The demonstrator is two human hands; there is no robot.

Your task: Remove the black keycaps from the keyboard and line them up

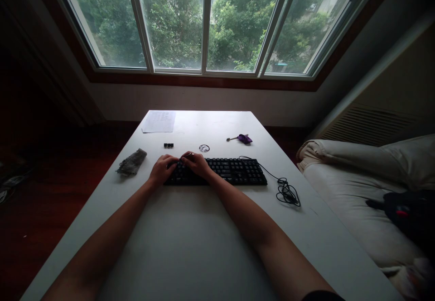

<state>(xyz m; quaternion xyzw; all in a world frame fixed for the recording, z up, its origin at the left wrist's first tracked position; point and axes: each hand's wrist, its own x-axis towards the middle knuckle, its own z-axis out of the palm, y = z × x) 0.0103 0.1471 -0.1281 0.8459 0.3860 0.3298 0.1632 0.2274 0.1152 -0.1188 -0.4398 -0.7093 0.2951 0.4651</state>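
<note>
A black keyboard [238,172] lies flat across the white table. My left hand [163,169] is closed over its upper left corner, with the thumb on the near side. Just to the right, my right hand [197,163] reaches over the keyboard's left part, its fingers pinched at the top edge. Something small and shiny shows by those fingers, too small to name. Behind my left hand sit a few small black pieces [168,145] that look like keycaps. A small round, partly clear object [204,148] lies beyond my right hand.
A crumpled grey cloth [132,162] lies at the left. The keyboard's coiled cable [288,193] rests at the right. A purple item with a brush-like end [244,139] and a paper sheet [159,122] lie farther back on the table [190,237]. A pale sofa [340,188] stands at the right.
</note>
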